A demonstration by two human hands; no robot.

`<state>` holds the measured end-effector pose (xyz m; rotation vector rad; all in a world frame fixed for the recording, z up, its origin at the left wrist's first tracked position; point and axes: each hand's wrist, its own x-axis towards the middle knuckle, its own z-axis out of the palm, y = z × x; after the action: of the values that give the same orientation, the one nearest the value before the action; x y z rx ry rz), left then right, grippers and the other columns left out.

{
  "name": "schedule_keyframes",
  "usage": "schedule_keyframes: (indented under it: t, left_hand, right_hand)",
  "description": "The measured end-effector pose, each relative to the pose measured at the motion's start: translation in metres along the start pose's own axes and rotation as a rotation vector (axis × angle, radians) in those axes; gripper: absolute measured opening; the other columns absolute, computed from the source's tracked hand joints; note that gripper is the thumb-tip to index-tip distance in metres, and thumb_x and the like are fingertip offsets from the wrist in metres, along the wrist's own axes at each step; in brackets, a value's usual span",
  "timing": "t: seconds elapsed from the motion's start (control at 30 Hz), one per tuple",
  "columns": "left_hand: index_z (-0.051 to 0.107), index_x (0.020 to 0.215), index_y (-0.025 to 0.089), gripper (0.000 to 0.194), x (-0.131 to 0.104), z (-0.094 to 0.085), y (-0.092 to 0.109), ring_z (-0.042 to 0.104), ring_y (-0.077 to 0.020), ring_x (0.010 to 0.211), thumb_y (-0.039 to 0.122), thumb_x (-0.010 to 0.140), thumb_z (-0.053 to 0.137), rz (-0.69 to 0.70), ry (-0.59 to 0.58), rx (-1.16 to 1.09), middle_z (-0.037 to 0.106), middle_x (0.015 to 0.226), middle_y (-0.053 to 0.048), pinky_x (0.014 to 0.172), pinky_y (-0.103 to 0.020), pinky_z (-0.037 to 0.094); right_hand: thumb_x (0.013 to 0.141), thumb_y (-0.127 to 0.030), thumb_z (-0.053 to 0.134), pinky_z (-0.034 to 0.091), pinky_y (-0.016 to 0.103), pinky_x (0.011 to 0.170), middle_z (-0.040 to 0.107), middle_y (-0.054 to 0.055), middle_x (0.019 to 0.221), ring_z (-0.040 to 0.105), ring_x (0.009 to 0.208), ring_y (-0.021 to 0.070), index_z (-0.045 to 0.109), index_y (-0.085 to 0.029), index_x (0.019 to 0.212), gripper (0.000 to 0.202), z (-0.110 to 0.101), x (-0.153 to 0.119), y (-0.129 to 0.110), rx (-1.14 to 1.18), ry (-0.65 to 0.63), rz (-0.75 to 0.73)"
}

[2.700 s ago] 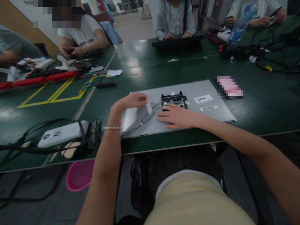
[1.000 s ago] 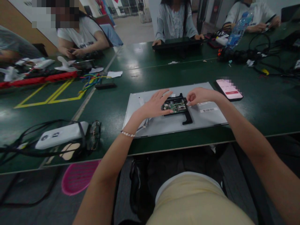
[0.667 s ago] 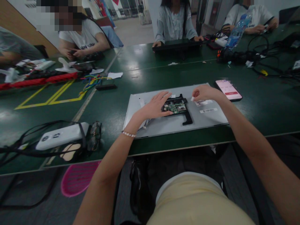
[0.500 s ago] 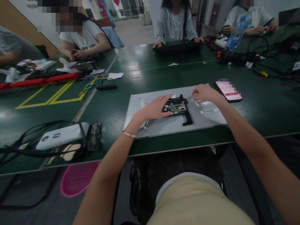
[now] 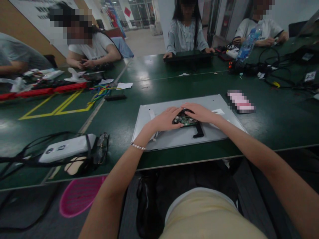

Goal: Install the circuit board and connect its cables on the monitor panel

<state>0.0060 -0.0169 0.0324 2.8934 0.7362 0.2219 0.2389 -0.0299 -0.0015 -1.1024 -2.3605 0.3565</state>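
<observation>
At the centre of the flat metal-backed panel (image 5: 174, 137), two hands frame an uncovered circuit board (image 5: 188, 121).

The panel lies on the green counter (image 5: 154, 90), and the board sits within its black plastic bracket (image 5: 198, 131), a leg pointing to five o'clock; by my reading, that much is in place. The left hand (image 5: 164, 120) rests at nine o'clock, thumb and fingers extended and parted. The right hand (image 5: 201, 114) arches over from two, though whether its fingers grip the bracket I can't tell from here. A white strip (image 5: 152, 114) lies between nine and ten, a grey cable (image 5: 154, 135) below it towards eight. Nothing covers the board, and whether anything fastens the bracket is hidden, so how much remains I couldn't say.
</observation>
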Motion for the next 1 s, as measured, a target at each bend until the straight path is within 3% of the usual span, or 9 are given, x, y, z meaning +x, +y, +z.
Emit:
schedule_keyframes:
  t: [0.17, 0.4, 1.0]
  left_hand:
    - [0.034, 0.145, 0.014, 0.068, -0.001, -0.004, 0.000, 0.041, -0.0290, 0.133, 0.047, 0.089, 0.054, 0.031, -0.013, 0.011, 0.044, 0.144, -0.016, 0.113, -0.044, 0.029]
    - [0.041, 0.141, 0.013, 0.064, -0.002, -0.004, -0.001, 0.039, -0.0280, 0.134, 0.049, 0.089, 0.053, 0.039, -0.007, 0.053, 0.046, 0.143, -0.015, 0.114, -0.042, 0.028]
    - [0.053, 0.132, 0.012, 0.056, -0.006, -0.007, 0.002, 0.042, -0.0278, 0.131, 0.049, 0.090, 0.055, 0.051, -0.011, 0.077, 0.049, 0.141, -0.015, 0.112, -0.041, 0.030]
  right_hand:
    - [0.096, -0.031, 0.039, 0.035, 0.049, 0.112, 0.058, 0.012, 0.135, 0.049, 0.129, 0.0264, 0.055, -0.017, 0.133, 0.043, 0.004, 0.000, 0.007, -0.017, -0.006, -0.016]
    - [0.093, -0.030, 0.046, 0.030, 0.051, 0.115, 0.045, 0.011, 0.148, 0.039, 0.137, 0.0259, 0.052, -0.021, 0.137, 0.045, 0.007, 0.003, 0.008, -0.006, 0.030, 0.001]
    - [0.094, -0.029, 0.042, 0.031, 0.053, 0.113, 0.055, 0.012, 0.139, 0.046, 0.132, 0.0267, 0.056, -0.020, 0.133, 0.043, 0.012, 0.005, 0.009, 0.028, 0.032, -0.026]
